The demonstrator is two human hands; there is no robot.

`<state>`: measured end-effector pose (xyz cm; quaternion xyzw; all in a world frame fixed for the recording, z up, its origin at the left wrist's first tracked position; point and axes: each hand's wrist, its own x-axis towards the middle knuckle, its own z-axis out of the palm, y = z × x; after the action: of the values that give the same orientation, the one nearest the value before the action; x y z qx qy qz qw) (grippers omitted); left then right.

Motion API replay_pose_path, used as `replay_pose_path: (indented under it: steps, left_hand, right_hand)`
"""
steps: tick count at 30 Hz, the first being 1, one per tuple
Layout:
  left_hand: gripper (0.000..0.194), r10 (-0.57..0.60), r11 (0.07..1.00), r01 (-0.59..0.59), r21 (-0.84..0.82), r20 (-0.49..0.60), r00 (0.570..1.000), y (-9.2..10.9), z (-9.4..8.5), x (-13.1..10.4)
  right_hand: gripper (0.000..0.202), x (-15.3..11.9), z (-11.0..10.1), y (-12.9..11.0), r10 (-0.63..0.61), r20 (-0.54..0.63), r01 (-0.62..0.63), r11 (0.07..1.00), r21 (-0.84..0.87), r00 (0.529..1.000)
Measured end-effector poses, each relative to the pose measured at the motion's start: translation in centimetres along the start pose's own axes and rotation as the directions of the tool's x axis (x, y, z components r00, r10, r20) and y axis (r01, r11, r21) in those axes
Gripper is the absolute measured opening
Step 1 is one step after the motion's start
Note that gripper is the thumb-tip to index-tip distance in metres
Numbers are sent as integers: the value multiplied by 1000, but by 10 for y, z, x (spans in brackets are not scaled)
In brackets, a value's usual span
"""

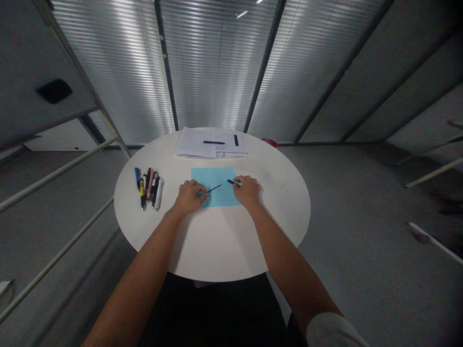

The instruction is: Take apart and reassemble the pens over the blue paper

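My left hand (190, 196) pinches a thin dark rod (215, 187) at one end, probably keeping its tip free; my right fingers close around a slim black pen-like barrel (234, 183) beside it, over the pale-blue rectangular sheet (214, 172).

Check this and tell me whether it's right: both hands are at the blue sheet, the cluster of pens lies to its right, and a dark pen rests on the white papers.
One error: the cluster of pens lies to the left of the blue sheet, as the head view shows. The left hand and right hand are at the sheet, and a dark pen rests on the white papers.
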<state>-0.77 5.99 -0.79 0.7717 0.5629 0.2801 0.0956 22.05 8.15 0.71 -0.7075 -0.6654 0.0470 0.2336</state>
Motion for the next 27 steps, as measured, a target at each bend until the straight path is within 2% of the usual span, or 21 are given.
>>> replay_pose_path:
  steps: [3, 8, 13, 17, 21, 24, 27]
  left_hand:
    - [20, 7, 999, -9, 36, 55, 998, 1, -1, 0]
    - [27, -23, 999, 23, 46, 7, 1000, 1, -2, 2]
    - [26, -29, 993, 23, 114, 46, 999, 0, 0, 3]
    - [24, -19, 995, 17, 98, 24, 1000, -2, 2, 4]
    - [21, 10, 998, -10, 63, 0, 1000, -4, 4, 4]
    - [20, 15, 999, -15, 42, -2, 1000, -5, 6, 5]
    - [20, 12, 1000, -12, 23, 4, 1000, -5, 6, 5]
  right_hand:
    - [26, -1, 0, 0, -2, -11, 2, 1000, -2, 1000]
    - [27, -1, 0, -1, 14, -3, -14, 999, -49, 1000]
    - [28, -2, 0, 0, 0, 65, 7, 995, -104, 998]
    - [24, 0, 3, 2, -29, 64, 34, 996, -81, 998]
    - [22, 1, 8, 0, -147, 32, 147, 989, 7, 989]
    - [20, -1, 9, -7, -292, 52, 289, 956, 58, 955]
    - [18, -3, 10, -11, -363, 88, 358, 932, 63, 928]
